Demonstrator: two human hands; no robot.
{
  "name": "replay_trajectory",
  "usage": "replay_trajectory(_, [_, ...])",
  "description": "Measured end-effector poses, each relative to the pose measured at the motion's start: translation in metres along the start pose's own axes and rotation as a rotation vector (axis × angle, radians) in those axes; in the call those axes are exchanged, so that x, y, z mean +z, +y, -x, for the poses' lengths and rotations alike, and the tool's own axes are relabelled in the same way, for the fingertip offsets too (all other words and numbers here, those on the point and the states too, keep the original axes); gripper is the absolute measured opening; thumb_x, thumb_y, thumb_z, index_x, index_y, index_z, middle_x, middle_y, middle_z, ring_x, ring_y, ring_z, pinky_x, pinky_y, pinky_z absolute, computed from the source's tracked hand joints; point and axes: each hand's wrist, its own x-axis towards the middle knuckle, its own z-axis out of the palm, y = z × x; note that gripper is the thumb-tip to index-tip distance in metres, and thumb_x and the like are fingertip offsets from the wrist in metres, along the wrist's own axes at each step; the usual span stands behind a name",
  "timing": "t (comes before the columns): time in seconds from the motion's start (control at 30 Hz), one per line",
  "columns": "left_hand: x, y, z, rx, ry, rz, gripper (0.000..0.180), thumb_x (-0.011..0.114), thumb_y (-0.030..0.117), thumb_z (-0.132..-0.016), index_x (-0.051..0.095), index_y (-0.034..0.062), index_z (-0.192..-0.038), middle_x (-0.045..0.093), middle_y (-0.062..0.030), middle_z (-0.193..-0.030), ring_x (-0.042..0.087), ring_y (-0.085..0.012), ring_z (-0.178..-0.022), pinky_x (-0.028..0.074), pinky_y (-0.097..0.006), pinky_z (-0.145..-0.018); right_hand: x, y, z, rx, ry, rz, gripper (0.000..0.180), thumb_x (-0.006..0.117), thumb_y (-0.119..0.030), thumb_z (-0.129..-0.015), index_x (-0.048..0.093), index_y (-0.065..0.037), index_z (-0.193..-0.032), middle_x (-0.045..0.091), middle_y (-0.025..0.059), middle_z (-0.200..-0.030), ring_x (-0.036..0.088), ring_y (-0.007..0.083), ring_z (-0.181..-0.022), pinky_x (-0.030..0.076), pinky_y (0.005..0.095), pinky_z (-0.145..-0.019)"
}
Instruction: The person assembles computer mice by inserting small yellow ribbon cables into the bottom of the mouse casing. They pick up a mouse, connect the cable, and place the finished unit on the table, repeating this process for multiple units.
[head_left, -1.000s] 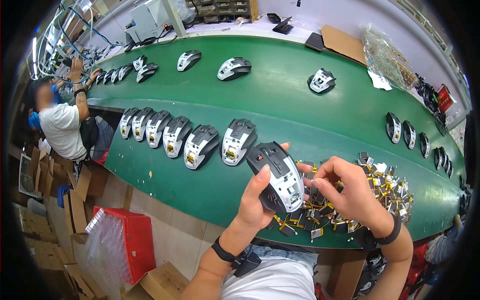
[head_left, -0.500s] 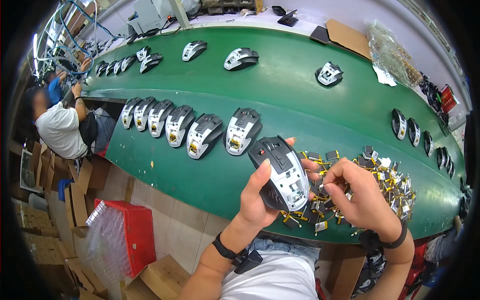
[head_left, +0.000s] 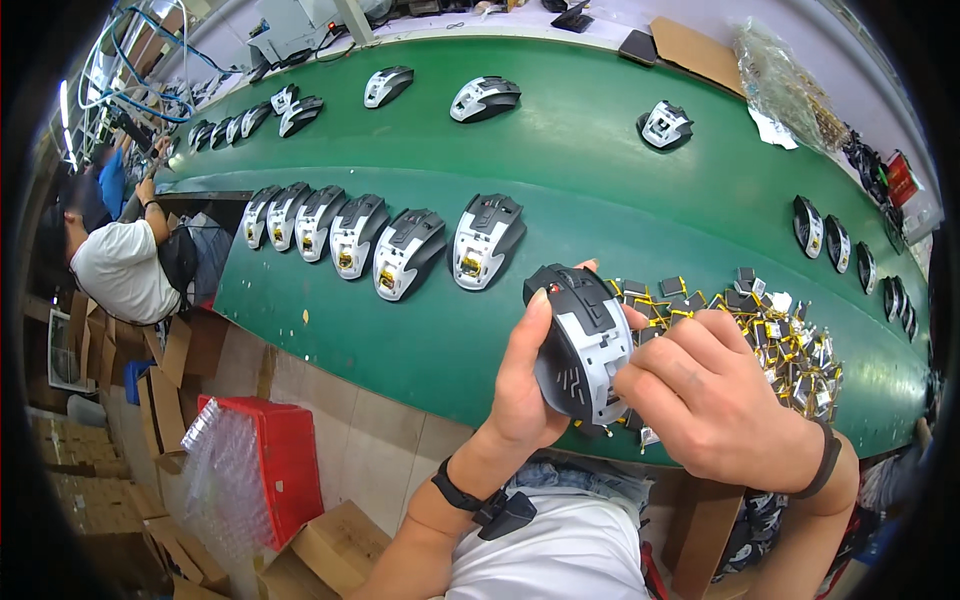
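My left hand (head_left: 522,395) is wrapped round a black and white computer mouse (head_left: 575,345), its thumb on the near side and its fingertips past the far side. The mouse is tilted up over the table edge, its white inner frame exposed with slots. My right hand (head_left: 710,400) is closed in a pinch against the mouse's lower right end; its fingertips, and the battery lead they pinch, are hidden there. Beside and behind that hand lies a heap of small batteries (head_left: 800,350) with yellow tape and thin wires. A row of similar mice (head_left: 355,235) stands left of my hands.
More mice (head_left: 485,98) stand spaced along the far green bench (head_left: 580,90), with others at the right end. Plastic wrap (head_left: 775,80) and cardboard (head_left: 697,55) lie at the back right. A red crate (head_left: 285,470) and cardboard boxes stand on the floor left. Another person (head_left: 125,265) works far left.
My right hand has moved from beside the mouse, where it pinched a thin lead with a white plug, onto the mouse's lower end. The mouse has shifted slightly right and turned.
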Motion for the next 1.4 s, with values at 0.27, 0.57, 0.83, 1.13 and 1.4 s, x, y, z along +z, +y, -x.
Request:
replay_trajectory(0.27, [-0.004, -0.004, -0.002, -0.029, -0.015, 0.06, 0.057, 0.032, 0.048, -0.102, 0.034, 0.009, -0.143, 0.059, -0.0206, -0.118, 0.061, -0.0236, -0.106, 0.051, -0.037, -0.092, 0.001, -0.003, 0.002, -0.056, 0.007, 0.072, 0.022, 0.063, -0.013, -0.064, 0.061, -0.003, -0.083, 0.05, 0.0052, -0.078, 0.055, 0.0201, -0.077, 0.042, 0.0312, -0.069])
replay_trajectory(0.57, [-0.003, -0.007, -0.004, -0.012, 0.066, 0.03, 0.055, 0.034, 0.048, -0.102, 0.037, 0.0087, -0.14, 0.06, -0.0194, -0.116, 0.063, -0.0232, -0.102, 0.052, -0.036, -0.088, 0.009, -0.001, 0.003, -0.038, 0.011, 0.109, 0.022, 0.062, -0.013, -0.063, 0.06, -0.003, -0.082, 0.051, 0.005, -0.078, 0.052, 0.0196, -0.073, 0.041, 0.0321, -0.067])
replay_trajectory(0.83, [-0.009, -0.009, -0.005, 0.016, 0.103, 0.128, 0.06, 0.03, 0.051, -0.1, 0.045, 0.0049, -0.135, 0.063, -0.0225, -0.111, 0.067, -0.0304, -0.094, 0.056, -0.041, -0.083, 0.024, 0.006, 0.014, 0.056, 0.12, -0.15, 0.027, 0.067, -0.009, -0.062, 0.064, -0.001, -0.088, 0.057, 0.0059, -0.086, 0.054, 0.0206, -0.074, 0.042, 0.035, -0.068])
replay_trajectory(1.13, [0.003, -0.007, -0.003, 0.036, 0.177, -0.004, 0.06, 0.033, 0.051, -0.099, 0.044, 0.005, -0.135, 0.062, -0.0194, -0.107, 0.067, -0.0297, -0.089, 0.056, -0.039, -0.077, 0.039, -0.002, 0.02, 0.0, 0.2, -0.117, 0.025, 0.07, -0.002, -0.063, 0.065, 0.0, -0.088, 0.058, 0.006, -0.086, 0.053, 0.0214, -0.068, 0.041, 0.0345, -0.061])
replay_trajectory(1.4, [0.011, -0.003, -0.004, 0.117, -0.024, -0.056, 0.076, 0.046, 0.058, -0.091, 0.024, 0.011, -0.147, 0.049, -0.0263, -0.125, 0.061, -0.0426, -0.105, 0.054, -0.052, -0.089, 0.022, 0.001, 0.035, 0.308, 0.195, -0.511, 0.035, 0.069, 0.005, -0.069, 0.066, -0.001, -0.103, 0.066, 0.007, -0.09, 0.063, 0.0205, -0.073, 0.047, 0.0319, -0.066])
